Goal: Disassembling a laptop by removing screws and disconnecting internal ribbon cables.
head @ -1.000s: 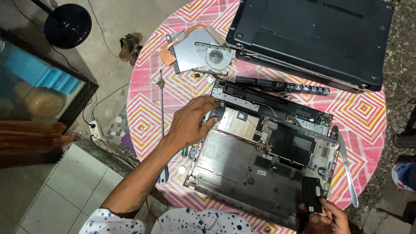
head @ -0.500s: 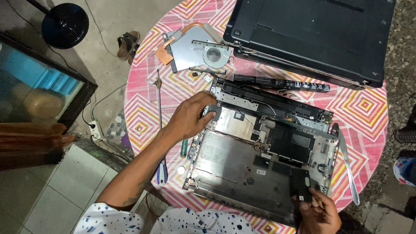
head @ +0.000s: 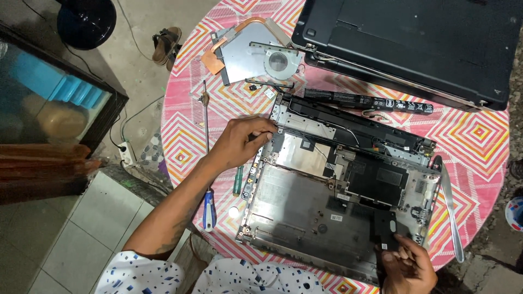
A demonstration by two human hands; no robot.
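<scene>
Gripping laptop base (head: 305, 218) edge: left hand (head: 239, 142) | right hand (head: 406, 267) on black speaker (head: 384, 228)

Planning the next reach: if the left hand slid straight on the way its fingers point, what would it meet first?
Probably the silver metal plate inside the open laptop base; the left hand points right across it, though height is unclear.
</scene>
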